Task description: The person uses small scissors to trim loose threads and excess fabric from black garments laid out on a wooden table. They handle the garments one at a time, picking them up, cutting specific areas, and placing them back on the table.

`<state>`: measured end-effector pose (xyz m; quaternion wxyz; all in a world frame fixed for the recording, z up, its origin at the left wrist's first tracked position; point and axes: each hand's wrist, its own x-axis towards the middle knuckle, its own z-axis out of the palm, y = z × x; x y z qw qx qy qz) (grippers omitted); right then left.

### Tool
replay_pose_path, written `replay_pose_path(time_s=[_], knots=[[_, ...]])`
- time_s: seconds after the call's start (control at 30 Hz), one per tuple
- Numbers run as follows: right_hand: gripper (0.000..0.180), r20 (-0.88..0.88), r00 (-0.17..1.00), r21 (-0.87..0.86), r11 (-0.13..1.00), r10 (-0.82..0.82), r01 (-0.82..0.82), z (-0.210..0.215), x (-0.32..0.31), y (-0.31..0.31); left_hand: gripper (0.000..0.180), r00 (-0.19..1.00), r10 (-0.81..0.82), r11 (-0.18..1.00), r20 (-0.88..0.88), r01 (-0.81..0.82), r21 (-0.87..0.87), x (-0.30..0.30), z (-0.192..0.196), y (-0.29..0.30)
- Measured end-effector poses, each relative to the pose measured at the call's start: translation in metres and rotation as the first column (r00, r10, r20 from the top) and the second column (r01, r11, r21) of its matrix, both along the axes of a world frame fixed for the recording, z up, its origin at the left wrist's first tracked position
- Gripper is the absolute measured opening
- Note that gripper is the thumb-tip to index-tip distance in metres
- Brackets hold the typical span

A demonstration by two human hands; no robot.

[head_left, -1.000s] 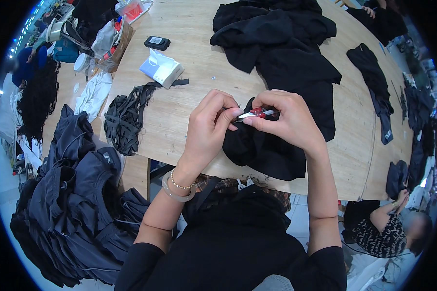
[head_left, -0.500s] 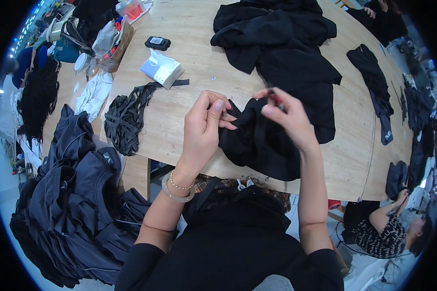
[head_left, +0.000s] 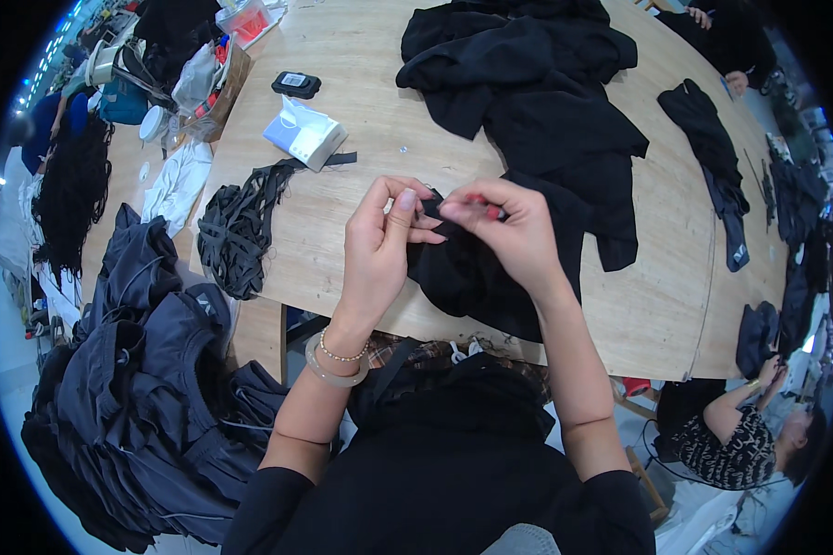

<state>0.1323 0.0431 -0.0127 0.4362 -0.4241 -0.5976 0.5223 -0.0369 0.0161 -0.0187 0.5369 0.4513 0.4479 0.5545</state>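
My left hand (head_left: 382, 233) is closed in a pinch on the edge of a black garment (head_left: 477, 282), whose lower part hangs near the table's front edge. Just to the right, my right hand (head_left: 516, 231) is curled round a small red-handled tool (head_left: 491, 211), blurred and mostly covered by the fingers, so its exact kind does not show. The fingertips of both hands nearly meet over the cloth edge. More of the black cloth (head_left: 565, 139) stretches away across the table in loose folds.
On the wooden table (head_left: 342, 277) lie a bundle of dark straps (head_left: 241, 227), a tissue pack (head_left: 304, 134), a small black case (head_left: 296, 85) and a dark garment piece (head_left: 713, 166). Dark jackets (head_left: 148, 388) are heaped at left. A co-worker (head_left: 727, 444) sits at right.
My right hand has moved left with the red-handled tool, up to my left hand's fingertips. The black garment has shifted slightly left; my left hand keeps its pinch.
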Motion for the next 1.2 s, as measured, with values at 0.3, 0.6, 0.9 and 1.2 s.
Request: replay_pose_path(time_s=[0.3,0.6,0.9,1.2], knots=[[0.023,0.142,0.972,0.037,0.983,-0.186,0.182,0.011,0.004,0.026,0.021,0.995,-0.080,0.994,-0.068,0.074,-0.079,-0.005,-0.006,0.000],[0.031,0.111,0.988,-0.263,0.962,0.107,-0.075,-0.024,0.026,0.018,0.019,0.999,-0.042,0.998,-0.007,0.041,-0.053,-0.009,-0.009,0.002],[0.019,-0.029,0.994,-0.455,0.884,0.108,-0.110,-0.034,0.032,0.022,0.019,0.970,0.060,0.984,-0.237,-0.097,-0.147,-0.033,-0.036,0.016],[0.018,-0.008,1.000,-0.394,0.919,-0.005,0.001,-0.053,0.034,0.030,0.053,0.806,0.034,0.999,-0.591,-0.009,0.044,-0.043,-0.066,0.022]])
